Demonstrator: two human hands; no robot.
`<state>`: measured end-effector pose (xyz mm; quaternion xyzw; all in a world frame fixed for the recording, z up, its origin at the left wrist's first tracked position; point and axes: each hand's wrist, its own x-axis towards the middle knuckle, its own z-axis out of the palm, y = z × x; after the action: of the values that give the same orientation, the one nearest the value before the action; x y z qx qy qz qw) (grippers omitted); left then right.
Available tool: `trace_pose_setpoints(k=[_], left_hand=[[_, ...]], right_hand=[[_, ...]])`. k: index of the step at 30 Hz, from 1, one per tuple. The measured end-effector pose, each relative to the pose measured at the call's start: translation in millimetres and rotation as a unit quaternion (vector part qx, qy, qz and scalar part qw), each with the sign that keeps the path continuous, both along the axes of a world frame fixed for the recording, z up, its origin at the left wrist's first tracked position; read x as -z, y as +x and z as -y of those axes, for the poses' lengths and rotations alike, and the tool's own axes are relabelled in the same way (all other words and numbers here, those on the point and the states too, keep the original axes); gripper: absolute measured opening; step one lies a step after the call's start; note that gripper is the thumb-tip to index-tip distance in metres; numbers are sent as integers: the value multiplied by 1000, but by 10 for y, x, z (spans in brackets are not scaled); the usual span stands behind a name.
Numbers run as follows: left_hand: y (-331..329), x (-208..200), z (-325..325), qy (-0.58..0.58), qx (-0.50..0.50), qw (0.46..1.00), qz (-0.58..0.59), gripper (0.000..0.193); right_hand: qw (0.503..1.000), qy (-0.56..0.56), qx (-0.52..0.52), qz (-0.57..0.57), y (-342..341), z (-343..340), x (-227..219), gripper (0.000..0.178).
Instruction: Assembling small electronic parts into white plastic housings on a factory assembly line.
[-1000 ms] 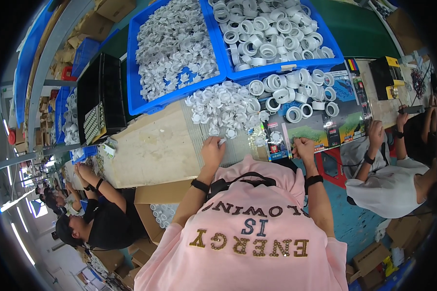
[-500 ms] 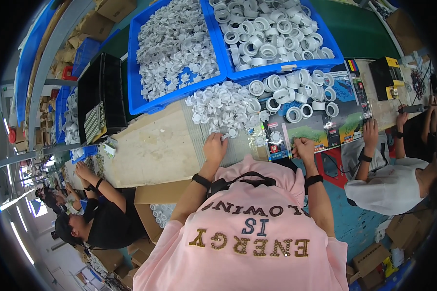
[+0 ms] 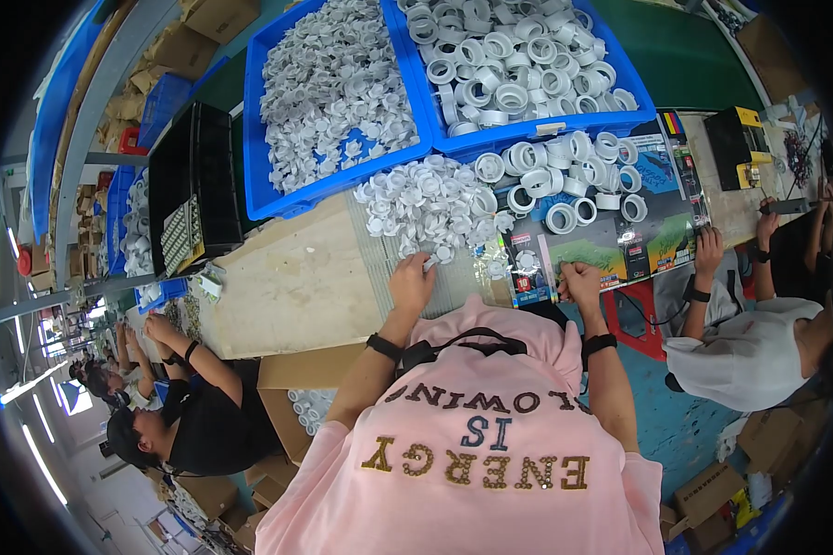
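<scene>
My left hand [image 3: 411, 283] is at the near edge of a heap of small white plastic parts [image 3: 426, 205], its thumb and finger closed on one small white plastic part [image 3: 430, 262]. To the right, my right hand [image 3: 579, 283] rests at the near edge of a colourful printed sheet [image 3: 578, 248]. Its fingers are curled together, and what they hold, if anything, is hidden. A few small white parts lie on the sheet's left end between my hands. Beyond it sits a loose group of white plastic rings [image 3: 561, 218].
Two blue bins stand at the back: the left bin [image 3: 259, 176] holds small white parts, the right bin [image 3: 537, 129] rings. A black bin [image 3: 194, 176] is at the left. An open carton [image 3: 310, 367] stands below the table [image 3: 296, 291]. Co-workers sit on both sides.
My hands keep almost the same place and pose. At the far left, a co-worker's hands have risen; the co-worker at the right has shifted slightly.
</scene>
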<state>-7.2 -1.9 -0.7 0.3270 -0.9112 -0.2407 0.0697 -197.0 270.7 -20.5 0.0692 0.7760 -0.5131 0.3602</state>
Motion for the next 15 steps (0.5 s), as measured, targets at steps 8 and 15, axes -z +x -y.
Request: trace_pose_setpoints(k=[8, 15], left_hand=[[-34, 14, -54, 20, -3, 998, -62, 25], [-57, -26, -46, 52, 15, 995, -82, 23]], right_hand=[[1000, -6, 6, 5, 5, 0, -15, 29], [1000, -4, 7, 8, 6, 3, -22, 29]])
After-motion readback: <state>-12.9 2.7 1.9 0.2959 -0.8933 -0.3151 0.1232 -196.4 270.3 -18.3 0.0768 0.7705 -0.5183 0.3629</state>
